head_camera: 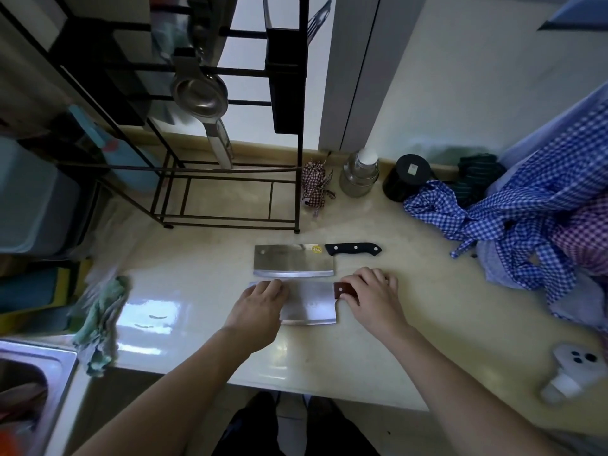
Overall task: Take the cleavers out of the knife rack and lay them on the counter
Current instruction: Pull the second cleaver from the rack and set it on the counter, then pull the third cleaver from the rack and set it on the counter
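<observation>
- Two bare forearms reach up from the bottom edge onto the glossy cream stone counter (204, 327), just past its near edge.
- Under the hands lies a steel cleaver with a reddish-brown wooden handle (312, 302), flat on the counter with its handle to the right.
- Left hand (260, 307) rests palm-down on the left part of that blade, fingers loosely spread and laid flat rather than curled round anything.
- Right hand (373, 296) covers the reddish-brown handle with bent fingers; whether it grips the handle or only rests on it I cannot tell.
- Just beyond, parallel and close but apart, lies a second steel cleaver with a black riveted handle (294, 261), touched by neither hand.
- Behind both stands the black wire kitchen rack (230, 205), with a steel ladle (200, 93) hanging from a bar; a dark slotted holder (284, 83) on its right post may be the knife rack, and I see no cleaver in it.
- By my reading, the step in hand is setting down and squaring the nearer cleaver.
- Next move, as I judge it: lift both hands straight off without dragging the blade, keeping fingers clear of the near cutting edge, then check the holder for any cleaver left.
</observation>
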